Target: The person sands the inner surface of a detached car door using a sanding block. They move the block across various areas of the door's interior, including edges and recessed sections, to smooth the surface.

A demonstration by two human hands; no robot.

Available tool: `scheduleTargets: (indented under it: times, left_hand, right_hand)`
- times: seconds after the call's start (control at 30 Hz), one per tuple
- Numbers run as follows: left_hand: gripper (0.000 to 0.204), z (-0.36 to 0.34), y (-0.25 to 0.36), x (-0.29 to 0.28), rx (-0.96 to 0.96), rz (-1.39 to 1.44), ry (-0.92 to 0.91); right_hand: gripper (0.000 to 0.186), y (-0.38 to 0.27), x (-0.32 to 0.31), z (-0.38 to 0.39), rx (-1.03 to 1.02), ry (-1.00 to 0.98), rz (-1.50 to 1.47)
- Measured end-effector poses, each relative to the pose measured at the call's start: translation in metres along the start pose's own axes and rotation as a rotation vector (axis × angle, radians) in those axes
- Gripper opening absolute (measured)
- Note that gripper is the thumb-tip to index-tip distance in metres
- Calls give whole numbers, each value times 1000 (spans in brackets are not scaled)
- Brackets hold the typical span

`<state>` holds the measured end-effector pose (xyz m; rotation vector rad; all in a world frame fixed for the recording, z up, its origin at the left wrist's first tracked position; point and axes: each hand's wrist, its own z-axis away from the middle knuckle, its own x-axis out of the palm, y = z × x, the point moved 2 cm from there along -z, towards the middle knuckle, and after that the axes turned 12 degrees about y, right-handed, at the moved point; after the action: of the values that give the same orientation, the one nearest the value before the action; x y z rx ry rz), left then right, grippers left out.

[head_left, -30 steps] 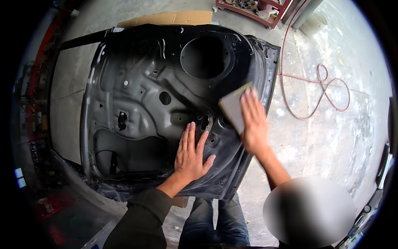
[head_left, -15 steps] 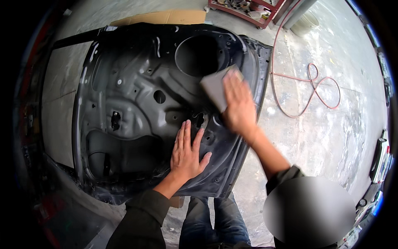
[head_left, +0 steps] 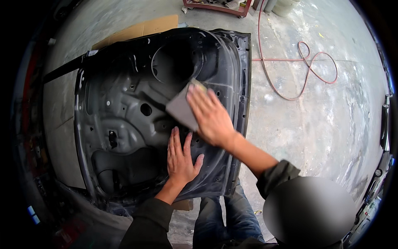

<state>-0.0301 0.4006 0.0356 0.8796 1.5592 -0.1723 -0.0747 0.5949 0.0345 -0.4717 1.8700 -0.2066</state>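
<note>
A dark grey and black car door (head_left: 124, 135) lies with its inner side up in front of me, full of pressed ridges and cut-out openings. My right hand (head_left: 213, 120) presses a flat grey abrasive pad (head_left: 180, 110) onto the door just below the large round opening. Its fingers lie over the pad's right part, the fingertips slightly blurred. My left hand (head_left: 182, 159) rests flat on the near part of the door, thumb apart and fingers stretched out, holding nothing. The pad's underside is hidden.
Brown cardboard (head_left: 139, 30) shows beyond the door's far edge. A red wheeled cart (head_left: 217, 7) stands farther back, with a pale bucket (head_left: 286, 6) to its right. A thin red hose (head_left: 286, 98) loops over the concrete floor (head_left: 286, 137) at right.
My right hand and the pad have slid toward me and leftward over the door. My left hand stays flat on the door. The whole view has shifted somewhat.
</note>
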Motion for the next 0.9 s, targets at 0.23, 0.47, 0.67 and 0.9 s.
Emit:
scheduleTargets:
  times: [0.23, 0.47, 0.67, 0.9]
  left_hand:
    - [80, 1, -1, 3, 27, -4, 15]
    - [74, -8, 8, 6, 66, -37, 7]
    - [75, -2, 5, 8, 65, -74, -30]
    - [73, -4, 7, 3, 95, -50, -33]
  right_hand:
    - [90, 98, -25, 0, -85, 8, 163]
    - [58, 128, 16, -19, 814, 489, -570]
    - [66, -22, 26, 157, 606, 508, -498]
    - [73, -60, -17, 217, 756, 501, -555]
